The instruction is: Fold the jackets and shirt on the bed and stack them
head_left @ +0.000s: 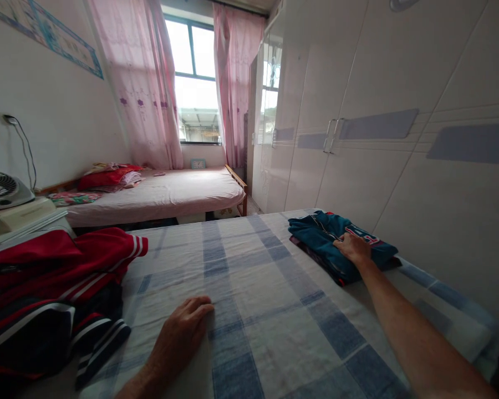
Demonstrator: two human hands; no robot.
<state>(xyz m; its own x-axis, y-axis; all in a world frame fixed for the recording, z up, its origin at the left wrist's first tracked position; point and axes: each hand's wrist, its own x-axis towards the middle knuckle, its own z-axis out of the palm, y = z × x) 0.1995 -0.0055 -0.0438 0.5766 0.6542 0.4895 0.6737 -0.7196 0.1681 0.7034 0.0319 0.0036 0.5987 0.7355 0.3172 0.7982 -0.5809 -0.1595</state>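
My right hand [355, 247] is on a folded teal jacket [316, 228] with a zip and a red-and-white patch, its fingers bent and closed on the upper layer. The jacket lies on top of other dark folded clothing [305, 250] near the bed's right edge. My left hand [188, 320] rests on the blue-and-white checked sheet [253, 293], fingers curled together and nothing visible in them. To its left lie a red jacket [95, 257] with white cuff stripes and a dark navy garment [29, 332] with white and red stripes, both in a loose heap.
Along the right runs a white wardrobe [357, 72] with metal handles. A second bed [178, 194] with red bedding [108, 177] stands below the window [195, 83], between pink curtains [141, 77]. At the left, a fan [4, 188] sits on a white box [20, 216].
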